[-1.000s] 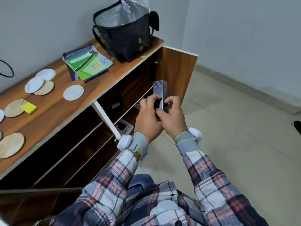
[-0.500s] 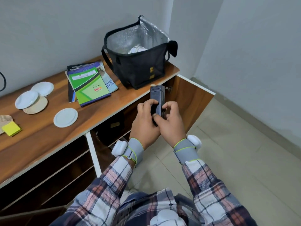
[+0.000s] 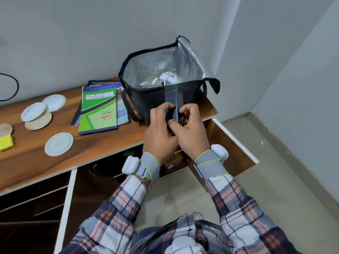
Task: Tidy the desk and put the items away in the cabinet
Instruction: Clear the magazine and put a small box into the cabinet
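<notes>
Slim dark case (image 3: 173, 97) held upright in both hands.
Left hand (image 3: 159, 136) and right hand (image 3: 194, 133) curl round its lower end; open cabinet (image 3: 36, 204) lies below, nearer.

You stand in the corner of a plain room, a home or a small office; which of the two you cannot tell. Bare pale walls (image 3: 73, 33) fill the top of the frame and meet at the upper right, and pale floor tiles (image 3: 293, 189) cover the lower right. Across the left and middle runs a wooden desk top (image 3: 110, 143) over a low cabinet (image 3: 66, 202) with dark shelves and an open door (image 3: 233, 153). On the top you have printed booklets (image 3: 99, 110), round white lids (image 3: 59, 144), woven coasters (image 3: 38, 121), a yellow note pad (image 3: 5, 144) and a black foil-lined bag (image 3: 146, 99) holding white cables (image 3: 168, 78).
</notes>
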`<state>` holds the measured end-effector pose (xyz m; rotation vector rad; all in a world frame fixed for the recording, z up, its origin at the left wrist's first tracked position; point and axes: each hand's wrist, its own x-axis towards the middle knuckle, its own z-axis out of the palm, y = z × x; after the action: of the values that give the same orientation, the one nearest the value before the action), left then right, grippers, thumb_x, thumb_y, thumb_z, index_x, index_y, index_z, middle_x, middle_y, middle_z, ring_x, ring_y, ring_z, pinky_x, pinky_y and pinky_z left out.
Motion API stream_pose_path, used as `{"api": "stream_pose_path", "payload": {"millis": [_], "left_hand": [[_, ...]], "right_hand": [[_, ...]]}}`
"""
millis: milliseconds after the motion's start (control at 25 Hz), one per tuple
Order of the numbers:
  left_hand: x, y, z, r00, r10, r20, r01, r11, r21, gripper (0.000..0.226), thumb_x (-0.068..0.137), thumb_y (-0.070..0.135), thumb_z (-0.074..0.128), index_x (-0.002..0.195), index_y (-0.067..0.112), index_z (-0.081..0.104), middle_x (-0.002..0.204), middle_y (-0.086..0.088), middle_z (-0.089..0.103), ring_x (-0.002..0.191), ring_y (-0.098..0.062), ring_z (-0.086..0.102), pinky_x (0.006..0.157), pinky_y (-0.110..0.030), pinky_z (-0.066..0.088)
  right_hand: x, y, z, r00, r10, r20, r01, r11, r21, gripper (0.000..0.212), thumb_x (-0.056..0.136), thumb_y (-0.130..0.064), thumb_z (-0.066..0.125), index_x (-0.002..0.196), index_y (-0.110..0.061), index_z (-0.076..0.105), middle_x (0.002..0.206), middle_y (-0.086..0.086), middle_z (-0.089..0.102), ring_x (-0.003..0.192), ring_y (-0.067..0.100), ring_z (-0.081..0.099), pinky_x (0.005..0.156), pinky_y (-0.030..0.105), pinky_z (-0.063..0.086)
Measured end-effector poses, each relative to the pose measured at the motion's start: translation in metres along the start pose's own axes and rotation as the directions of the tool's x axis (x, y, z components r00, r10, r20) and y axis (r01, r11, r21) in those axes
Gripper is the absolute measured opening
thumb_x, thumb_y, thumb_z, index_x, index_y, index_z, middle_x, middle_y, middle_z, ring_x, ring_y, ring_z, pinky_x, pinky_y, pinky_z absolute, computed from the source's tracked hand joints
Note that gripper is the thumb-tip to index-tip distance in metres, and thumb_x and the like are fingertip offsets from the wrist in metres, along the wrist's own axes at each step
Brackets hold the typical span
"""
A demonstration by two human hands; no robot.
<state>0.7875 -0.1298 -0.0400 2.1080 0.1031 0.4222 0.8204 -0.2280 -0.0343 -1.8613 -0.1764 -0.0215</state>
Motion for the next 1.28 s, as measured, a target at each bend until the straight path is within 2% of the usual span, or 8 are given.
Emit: {"api": "stream_pose_path", "payload": {"millis": [120,320,560,760,880,1080,1160,1280], "left_hand": [[0.022,0.012,0.003,0.996,-0.008,-0.094,0.011,0.999,0.035,0.057,0.074,0.028,0.059,0.126,0.038,0.039,0.121,0.011,0.039,0.089,0.018,0.048,0.064,-0.014,0.040],[0.037,0.010,-0.004,0.973,-0.076,-0.220,0.104,0.988,0.118,0.057,0.073,0.025,0.056,0.126,0.035,0.040,0.120,0.007,0.042,0.087,-0.014,0.057,0.072,-0.040,0.051],[0.087,0.004,-0.020,0.956,-0.010,-0.292,0.056,0.987,0.150,0.058,0.075,0.024,0.066,0.126,0.035,0.041,0.117,0.007,0.043,0.086,-0.019,0.058,0.069,-0.040,0.052],[0.146,-0.017,-0.039,0.971,0.047,-0.236,-0.002,0.982,0.187,0.055,0.078,0.020,0.062,0.128,0.031,0.043,0.119,0.003,0.045,0.090,-0.023,0.058,0.068,-0.041,0.050],[0.175,-0.032,-0.050,0.984,0.048,-0.169,0.008,0.950,0.312,0.052,0.081,0.022,0.058,0.131,0.026,0.043,0.121,-0.002,0.047,0.096,-0.030,0.058,0.069,-0.041,0.048],[0.201,-0.067,-0.059,0.999,-0.049,0.014,0.026,0.723,0.691,0.047,0.085,0.035,0.047,0.130,0.021,0.041,0.115,-0.007,0.056,0.101,-0.034,0.059,0.071,-0.038,0.034],[0.200,-0.074,-0.054,0.996,-0.090,0.019,0.049,0.690,0.722,0.042,0.086,0.037,0.044,0.125,0.021,0.045,0.116,-0.007,0.054,0.105,-0.033,0.055,0.077,-0.039,0.036],[0.200,-0.076,-0.053,0.996,-0.082,-0.041,0.088,0.717,0.692,0.038,0.084,0.036,0.048,0.120,0.023,0.051,0.117,-0.005,0.054,0.106,-0.031,0.052,0.081,-0.041,0.040]], "right_hand": [[0.031,-0.007,-0.005,0.996,-0.072,0.061,0.070,0.997,0.030,0.036,0.072,-0.031,0.065,0.101,-0.024,0.044,0.100,-0.005,0.054,0.080,0.014,0.052,0.078,0.041,0.049],[0.060,-0.007,0.012,0.975,-0.107,0.194,0.088,0.991,0.102,0.035,0.071,-0.031,0.066,0.099,-0.025,0.045,0.095,-0.008,0.053,0.071,0.008,0.050,0.074,0.036,0.047],[0.108,-0.025,0.032,0.968,-0.173,0.182,0.156,0.982,0.107,0.034,0.072,-0.031,0.066,0.098,-0.029,0.044,0.096,-0.015,0.051,0.068,0.019,0.053,0.075,0.043,0.050],[0.156,-0.039,0.059,0.976,-0.182,0.119,0.177,0.983,0.053,0.034,0.073,-0.033,0.065,0.100,-0.027,0.044,0.098,-0.011,0.053,0.069,0.026,0.056,0.077,0.048,0.051],[0.181,-0.041,0.076,0.981,-0.153,0.116,0.154,0.988,-0.002,0.035,0.071,-0.036,0.062,0.099,-0.028,0.044,0.099,-0.005,0.056,0.074,0.027,0.059,0.077,0.048,0.051],[0.201,-0.023,0.103,0.968,0.025,0.248,0.007,0.992,-0.125,0.036,0.068,-0.037,0.056,0.102,-0.027,0.046,0.096,0.000,0.060,0.081,0.025,0.057,0.083,0.050,0.049],[0.202,-0.017,0.104,0.962,0.039,0.271,0.009,0.985,-0.173,0.035,0.069,-0.037,0.055,0.102,-0.028,0.050,0.102,0.001,0.061,0.091,0.023,0.057,0.089,0.048,0.048],[0.204,-0.016,0.102,0.962,-0.023,0.273,0.072,0.983,-0.168,0.034,0.072,-0.033,0.057,0.105,-0.024,0.057,0.111,0.001,0.059,0.091,0.025,0.057,0.089,0.046,0.048]]}}
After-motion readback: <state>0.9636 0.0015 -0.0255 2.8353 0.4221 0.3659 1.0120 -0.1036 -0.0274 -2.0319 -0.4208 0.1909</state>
